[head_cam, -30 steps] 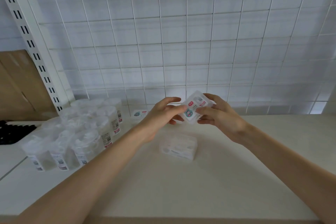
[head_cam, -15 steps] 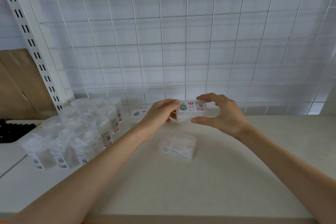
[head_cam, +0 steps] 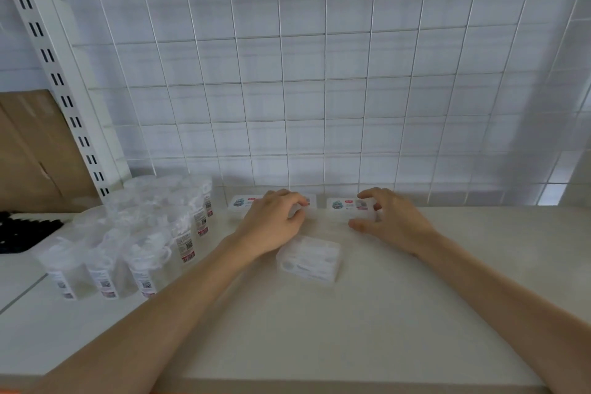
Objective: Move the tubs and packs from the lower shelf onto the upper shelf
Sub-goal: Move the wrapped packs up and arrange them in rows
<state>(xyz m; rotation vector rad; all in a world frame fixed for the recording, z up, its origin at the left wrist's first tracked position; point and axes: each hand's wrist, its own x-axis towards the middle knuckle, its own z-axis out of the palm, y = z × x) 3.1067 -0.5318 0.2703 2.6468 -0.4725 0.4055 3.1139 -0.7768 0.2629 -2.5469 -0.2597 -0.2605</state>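
Two flat clear packs with printed labels lie along the back of the cream upper shelf (head_cam: 399,313). My right hand (head_cam: 388,221) holds the right pack (head_cam: 347,206) down on the shelf, fingers arched over it and thumb at its front edge. My left hand (head_cam: 273,222) lies over the right end of the left pack (head_cam: 241,203), its loosely curled fingers touching it. A third clear pack (head_cam: 308,259) sits nearer to me, between my wrists. Several clear tubs (head_cam: 150,233) with barcode labels are grouped at the left.
A white wire grid (head_cam: 303,89) closes off the back of the shelf. A slotted white upright (head_cam: 60,89) rises at the left with brown cardboard (head_cam: 28,150) behind it. A black tray (head_cam: 22,230) lies at the far left edge.
The pack that both hands held up in the air has come down to the back of the shelf under my right hand. My left hand let go and moved onto the neighbouring pack.
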